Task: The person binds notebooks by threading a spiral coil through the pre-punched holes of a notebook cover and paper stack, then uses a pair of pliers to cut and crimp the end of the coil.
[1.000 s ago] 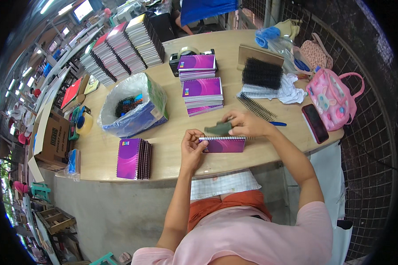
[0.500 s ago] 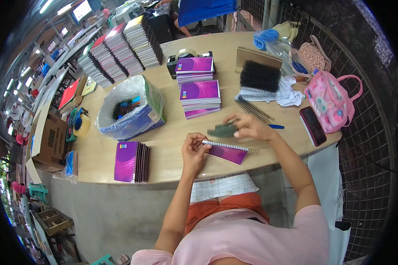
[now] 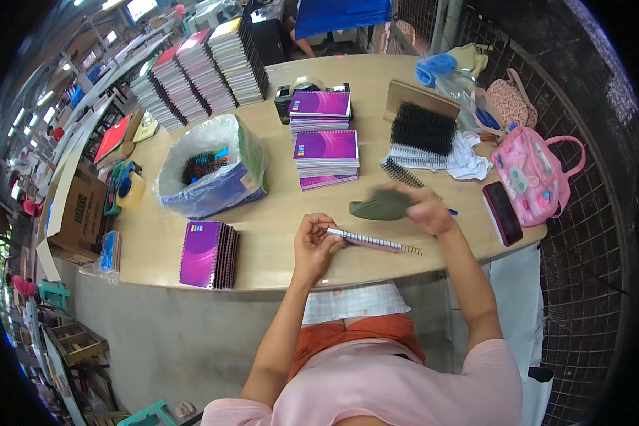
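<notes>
My left hand [image 3: 314, 240] pinches one end of a small spiral notebook [image 3: 366, 240], held with its spine up and its cover hardly showing. A metal wire coil [image 3: 410, 249] juts from the notebook's right end. Above that end, my right hand [image 3: 427, 210] is closed on a dark green object [image 3: 380, 204], smeared by motion, so its kind is unclear. Just beyond the right hand lie loose dark coils [image 3: 400, 172] and a blue pen-like stick [image 3: 452, 211]. Purple notebooks [image 3: 326, 146] are piled past my hands, and another stack [image 3: 200, 254] stands to the left.
A plastic-lined bin [image 3: 216, 174] holds coil scraps. Tall notebook stacks [image 3: 192, 78] and a tape dispenser [image 3: 284, 105] are at the back. Black coils [image 3: 424, 128], a white cloth [image 3: 468, 157], a phone [image 3: 503, 213] and a pink bag [image 3: 529, 170] lie right.
The notebook has tipped so that its purple cover no longer shows. My right hand and the green object have moved right; the left hand stays at the notebook's end.
</notes>
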Motion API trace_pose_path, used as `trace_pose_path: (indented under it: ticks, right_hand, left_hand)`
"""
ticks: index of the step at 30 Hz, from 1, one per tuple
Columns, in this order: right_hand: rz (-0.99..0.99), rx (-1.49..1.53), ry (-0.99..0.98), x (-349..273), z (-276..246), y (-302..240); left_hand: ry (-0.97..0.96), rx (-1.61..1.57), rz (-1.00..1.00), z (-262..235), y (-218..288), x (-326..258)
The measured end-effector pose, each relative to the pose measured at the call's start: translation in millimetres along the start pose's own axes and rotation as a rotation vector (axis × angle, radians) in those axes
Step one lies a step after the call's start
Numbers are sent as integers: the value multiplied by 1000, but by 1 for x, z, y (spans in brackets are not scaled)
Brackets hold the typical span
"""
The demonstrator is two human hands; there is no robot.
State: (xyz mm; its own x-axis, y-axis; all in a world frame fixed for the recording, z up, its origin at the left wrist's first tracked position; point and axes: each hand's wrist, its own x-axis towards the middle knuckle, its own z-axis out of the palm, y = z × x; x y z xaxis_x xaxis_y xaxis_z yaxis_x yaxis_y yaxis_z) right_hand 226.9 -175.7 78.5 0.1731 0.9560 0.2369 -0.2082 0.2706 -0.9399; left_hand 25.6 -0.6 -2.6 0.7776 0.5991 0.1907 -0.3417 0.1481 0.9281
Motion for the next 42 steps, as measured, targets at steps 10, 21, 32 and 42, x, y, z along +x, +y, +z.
trace_pose_path:
  ticks: [10, 21, 32, 42]
  right_hand:
    - [-112, 232, 10, 2, -4, 6]
    - [-27, 273, -146, -1, 11, 1]
    - [16, -12, -108, -4, -12, 18]
    - [55, -668, 57, -64, 99, 4]
  left_hand:
    - [-36, 0, 3, -2, 0, 0]
    - [-15, 22, 37, -5, -4, -3]
    - [-23, 38, 42, 6, 1, 3]
    - [127, 82, 78, -19, 0, 3]
